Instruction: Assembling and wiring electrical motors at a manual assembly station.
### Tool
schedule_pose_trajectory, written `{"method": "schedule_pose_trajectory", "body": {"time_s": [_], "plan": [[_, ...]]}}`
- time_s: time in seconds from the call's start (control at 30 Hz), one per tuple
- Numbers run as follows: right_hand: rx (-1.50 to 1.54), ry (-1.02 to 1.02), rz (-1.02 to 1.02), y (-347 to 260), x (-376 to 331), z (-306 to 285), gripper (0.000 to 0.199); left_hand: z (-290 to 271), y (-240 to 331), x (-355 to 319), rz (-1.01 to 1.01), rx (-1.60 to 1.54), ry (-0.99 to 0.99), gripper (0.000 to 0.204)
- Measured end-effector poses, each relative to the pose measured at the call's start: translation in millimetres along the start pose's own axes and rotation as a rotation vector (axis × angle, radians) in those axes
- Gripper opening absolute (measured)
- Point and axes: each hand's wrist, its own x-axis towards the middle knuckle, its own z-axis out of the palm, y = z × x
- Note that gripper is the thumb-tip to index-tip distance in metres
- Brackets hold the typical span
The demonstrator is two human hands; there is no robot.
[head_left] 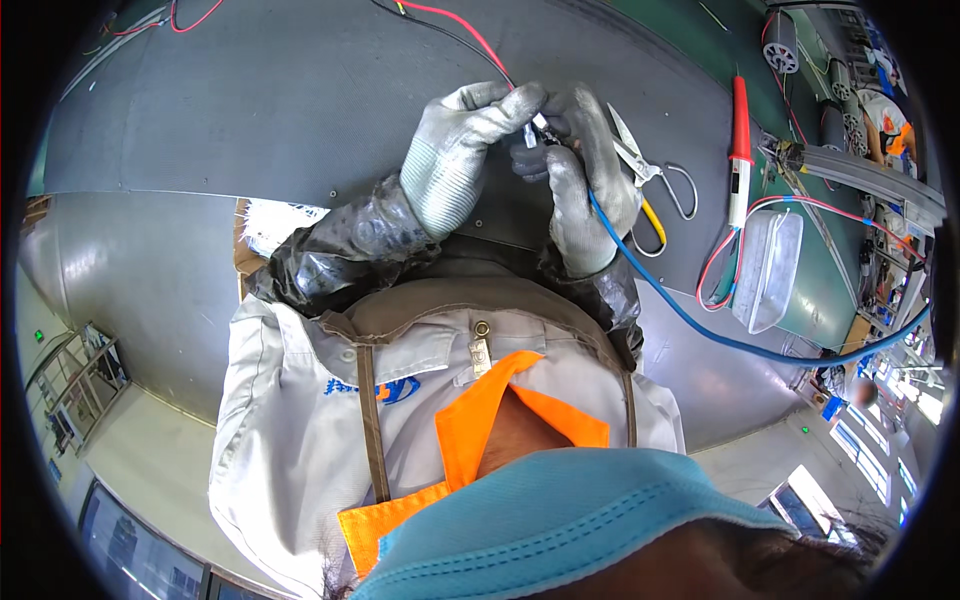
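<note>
My left hand (455,150), in a grey-white coated glove, is closed in a pinch where a red wire (470,32) and a black wire (440,33) come in from the far edge. Close against it, my right hand (590,195), gloved alike, has its fingers curled. A blue hose (665,296) leads out between its thumb and palm and bends away to the right. Between the fingertips shows a small pale and metallic piece (533,130); fingers partly cover it, and its kind is unclear. Scissors (637,157) lie just right of my right hand, one handle loop wrapped in yellow.
Under my hands is a dark grey tabletop (270,110). To the right lie a red and white stick-shaped tool (740,150) with a red cord, and a clear plastic box (768,270). A metal frame bar (860,175) stands beyond. A box with white scraps (275,225) sits by my left forearm.
</note>
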Motion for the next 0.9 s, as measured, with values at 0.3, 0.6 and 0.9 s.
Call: {"method": "schedule_pose_trajectory", "body": {"time_s": [0.3, 0.6, 0.9], "plan": [[-0.368, -0.236, -0.021, 8.9, 18.0, -57.0, 0.066, 1.6, -15.6, 13.8, -0.094, -0.398, -0.027, 0.030], [-1.184, 0.219, 0.169, 115.0, 23.0, -252.4, 0.050, -38.0, -24.2, 26.3, -0.044, -0.400, -0.050, 0.030], [0.046, -0.189, 0.284, 52.6, 160.5, -107.9, 0.051, -33.5, -12.5, 16.6, -0.029, -0.365, -0.025, 0.032]]}}
